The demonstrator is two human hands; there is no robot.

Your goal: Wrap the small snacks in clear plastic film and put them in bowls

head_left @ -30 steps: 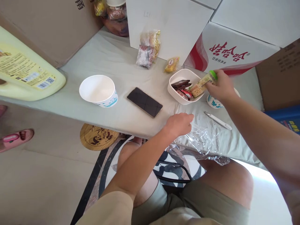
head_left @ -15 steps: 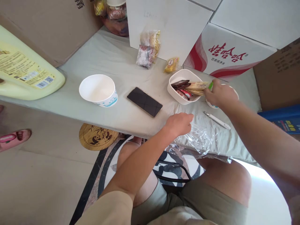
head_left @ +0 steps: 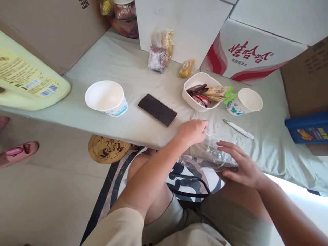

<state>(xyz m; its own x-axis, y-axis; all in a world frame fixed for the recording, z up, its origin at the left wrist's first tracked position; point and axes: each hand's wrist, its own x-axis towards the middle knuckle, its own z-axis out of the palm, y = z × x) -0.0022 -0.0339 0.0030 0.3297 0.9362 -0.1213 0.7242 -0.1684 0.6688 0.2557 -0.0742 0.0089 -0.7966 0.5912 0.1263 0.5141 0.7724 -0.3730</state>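
My left hand [head_left: 192, 132] is closed at the table's front edge, its fingers gripping a crumpled clear plastic bag [head_left: 211, 150]. The bag spreads to the right and hangs over the edge. My right hand [head_left: 242, 165] is open beside the bag's right side, fingers apart. Beyond the hands, a white square bowl [head_left: 188, 99] holds several wrapped snacks [head_left: 202, 92], some with green ends sticking out over its right rim. A paper cup [head_left: 249, 99] with a blue leaf print stands right of the bowl. A white utility knife [head_left: 238, 128] lies in front of the cup.
A black phone [head_left: 157, 109] lies left of the bowl, with a larger paper tub [head_left: 106, 97] farther left. A yellow jug [head_left: 30, 75] is at far left. Wrapped snacks [head_left: 158, 58] and a yellow packet [head_left: 187, 68] lie near white boxes [head_left: 179, 27]. A blue package [head_left: 307, 128] is at right.
My right hand has let go of the green-ended snacks in the bowl and come back toward me, opening beside the plastic bag. My left hand stays closed at nearly the same spot.
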